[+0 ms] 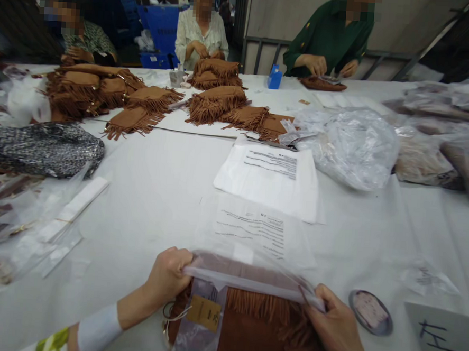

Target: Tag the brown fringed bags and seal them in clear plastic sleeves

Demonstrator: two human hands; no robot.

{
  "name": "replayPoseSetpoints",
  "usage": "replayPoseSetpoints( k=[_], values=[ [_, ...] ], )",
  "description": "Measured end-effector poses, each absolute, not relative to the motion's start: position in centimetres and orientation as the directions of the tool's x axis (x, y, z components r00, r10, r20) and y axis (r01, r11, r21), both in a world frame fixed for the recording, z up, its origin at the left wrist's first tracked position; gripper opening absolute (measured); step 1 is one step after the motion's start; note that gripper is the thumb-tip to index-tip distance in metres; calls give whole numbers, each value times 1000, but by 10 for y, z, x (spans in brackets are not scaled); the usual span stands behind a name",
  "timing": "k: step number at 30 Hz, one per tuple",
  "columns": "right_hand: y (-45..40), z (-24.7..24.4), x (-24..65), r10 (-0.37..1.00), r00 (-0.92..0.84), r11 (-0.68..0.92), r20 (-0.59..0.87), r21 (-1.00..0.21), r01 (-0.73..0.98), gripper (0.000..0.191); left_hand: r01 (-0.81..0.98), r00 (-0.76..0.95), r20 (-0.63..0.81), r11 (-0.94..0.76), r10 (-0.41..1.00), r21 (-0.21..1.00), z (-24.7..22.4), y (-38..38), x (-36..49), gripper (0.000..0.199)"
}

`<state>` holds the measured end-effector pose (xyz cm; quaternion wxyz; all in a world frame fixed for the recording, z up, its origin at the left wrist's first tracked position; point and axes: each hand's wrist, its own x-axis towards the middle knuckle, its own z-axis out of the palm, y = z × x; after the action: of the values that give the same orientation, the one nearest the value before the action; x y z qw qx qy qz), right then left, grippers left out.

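Observation:
A brown fringed handbag (257, 330) lies at the near edge of the table in front of me. A clear plastic bag (248, 269) is stretched across its upper part, its folded edge pulled taut. My left hand (171, 272) is closed on the left end of that plastic edge. At the other end, my right hand (331, 314) grips the plastic at the right corner, next to the fringe. A tan paper tag (204, 312) on a white string rests on the handbag, over a small clear sleeve. How far the plastic covers the handbag I cannot tell.
Printed plastic bags (268, 172) lie flat ahead. Several brown fringed bags (217, 103) are piled farther back. A crumpled plastic bundle (355, 146) sits right of centre, a round dish (370, 312) and a marked grey plate (442, 342) at right. Co-workers (330, 38) work across the table.

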<state>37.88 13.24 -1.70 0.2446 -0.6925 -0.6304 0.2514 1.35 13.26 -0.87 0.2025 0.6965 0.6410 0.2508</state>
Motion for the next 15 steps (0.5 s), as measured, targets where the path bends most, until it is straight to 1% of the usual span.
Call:
replayPoseSetpoints(
  k=[1,3,5,7,9,11,13,15],
  values=[
    [131,-21,379,997,83,-59,5,-660,749,32,798,75,159,-155,984,582,-12,132,13,46],
    [127,-26,383,995,56,15,87,-660,751,31,796,149,245,-263,958,545,-14,132,8,44],
    [125,-27,389,991,-23,105,132,-654,750,29,750,288,277,-396,917,530,-12,129,-3,40],
    [123,-26,395,982,-120,186,144,-655,733,27,666,445,276,-520,852,534,-9,122,-16,30],
    [117,-24,401,968,-206,247,142,-667,702,26,605,564,250,-600,787,524,-9,110,-29,20],
    [108,-22,404,954,-272,281,125,-689,668,26,595,633,190,-629,750,500,-14,92,-39,15],
    [96,-19,405,945,-320,273,73,-716,643,23,629,642,107,-602,759,492,-23,74,-44,13],
    [85,-14,406,944,-329,214,-4,-751,625,12,680,590,31,-517,807,519,-31,59,-46,12]
  ],
)
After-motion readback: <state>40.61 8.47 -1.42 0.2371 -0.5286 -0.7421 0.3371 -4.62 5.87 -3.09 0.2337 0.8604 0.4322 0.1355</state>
